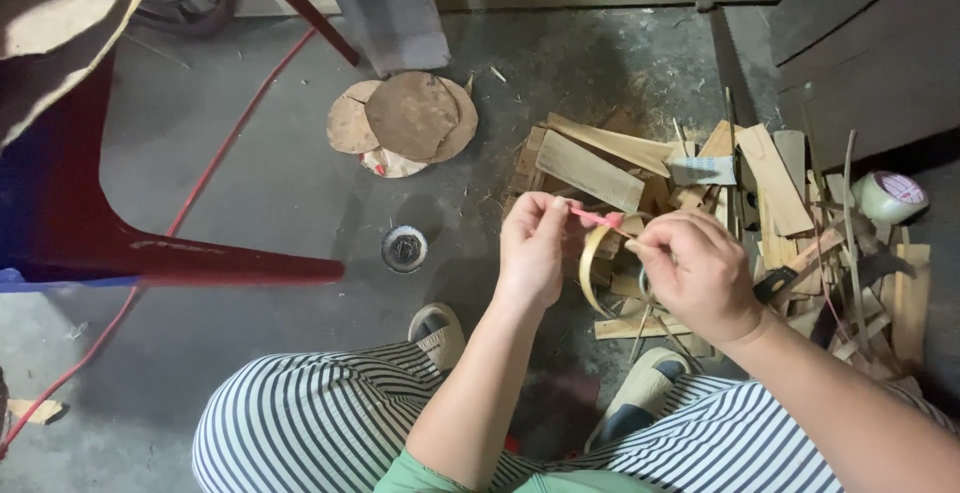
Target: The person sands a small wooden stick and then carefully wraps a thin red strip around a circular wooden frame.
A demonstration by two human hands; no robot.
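Hands are meeting at frame centre, above the floor between the knees. Left hand is reaching in from below, forearm running up from the lap, wrist straight, fingers bunched and pinching the left end of a pink tie. Right hand is coming in from the lower right, knuckles up, fingers curled tight — gripping the other end of the tie and steadying a curved bamboo strip that is arcing down between the two hands. Strip is hanging just below the tie, over a pile of wood offcuts on the floor.

Hard to make out: the right fingertips are folding under the hand, so exact contact with the strip is hidden. Lower end of the strip is blending into the scraps behind it. Whether the tie is wrapping around the strip or only touching it — cannot tell.

Nearby: tape roll at far right, small round tin left of the hands, round cardboard discs farther up, red chair leg at left.
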